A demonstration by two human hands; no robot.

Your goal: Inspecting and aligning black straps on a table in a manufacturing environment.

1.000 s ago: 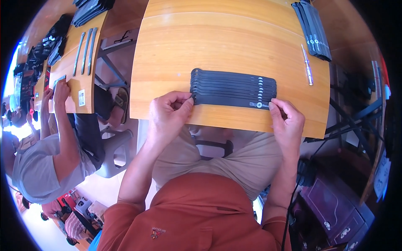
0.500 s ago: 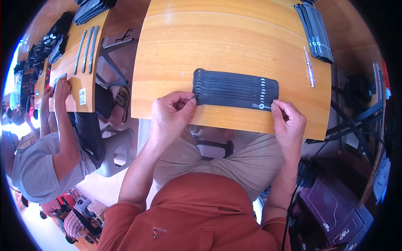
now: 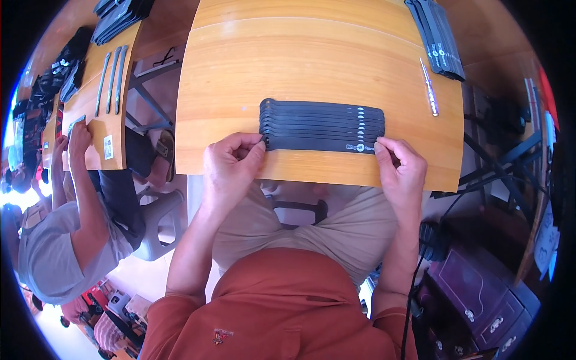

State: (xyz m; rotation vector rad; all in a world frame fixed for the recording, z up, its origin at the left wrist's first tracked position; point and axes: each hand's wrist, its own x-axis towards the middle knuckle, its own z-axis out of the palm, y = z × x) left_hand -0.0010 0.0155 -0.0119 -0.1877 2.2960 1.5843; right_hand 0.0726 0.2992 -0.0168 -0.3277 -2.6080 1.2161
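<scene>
An overlapping row of dark straps point(image 3: 321, 123) lies on the table point(image 3: 288, 60), near its front edge. The left hand point(image 3: 233, 165) and right hand point(image 3: 401, 167) each pinch an end of the nearest strap between fingers. A purple-handled screwdriver point(image 3: 431, 96) lies near the table's right edge.

Handwork workshop, apparently: stacked black straps point(image 3: 436, 42) and a slim tool point(image 3: 429, 87) lie along the right edge of my desk point(image 3: 300, 60); beyond its left edge, a co-worker point(image 3: 51, 240) sits at a second desk point(image 3: 99, 129) bearing black bundles point(image 3: 122, 19) too.
</scene>
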